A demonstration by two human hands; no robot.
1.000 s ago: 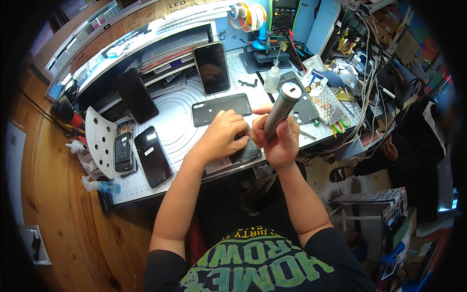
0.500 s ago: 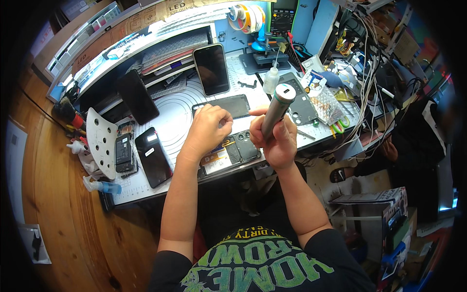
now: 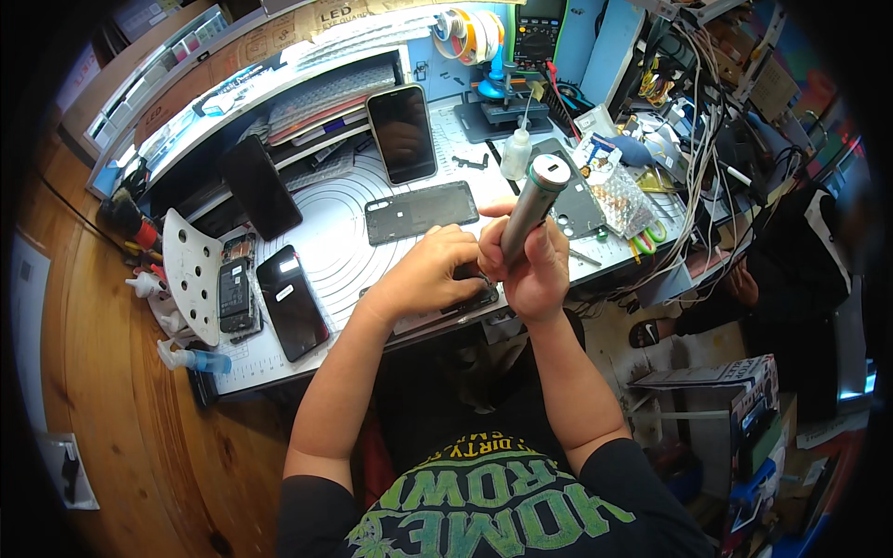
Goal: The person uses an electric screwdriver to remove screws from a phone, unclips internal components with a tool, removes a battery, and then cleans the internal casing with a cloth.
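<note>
My right hand [image 3: 535,270] is closed round a grey cylindrical powered screwdriver [image 3: 527,209], held upright with its top toward me and its index finger lifted. Beneath it lies an open phone [image 3: 479,298], mostly hidden by my hands. My left hand [image 3: 433,270] is on that phone, fingers curled near the tool's lower end; whatever its fingertips hold is out of sight. Just beyond, a dark detached phone back [image 3: 419,209] rests on the white mat [image 3: 335,260]. A dropper bottle [image 3: 517,152] stands behind the screwdriver.
Phones [image 3: 290,302] lie or stand at left and back, one opened [image 3: 237,288]. A blue spray bottle [image 3: 197,359] sits at the left corner. A multimeter [image 3: 538,37], cables and parts crowd the back and right. A seated person's sandalled foot [image 3: 646,333] shows at right.
My left hand drew back to the left, uncovering the open phone, and now has moved in over it again beside the screwdriver. My right hand keeps hold of the tool.
</note>
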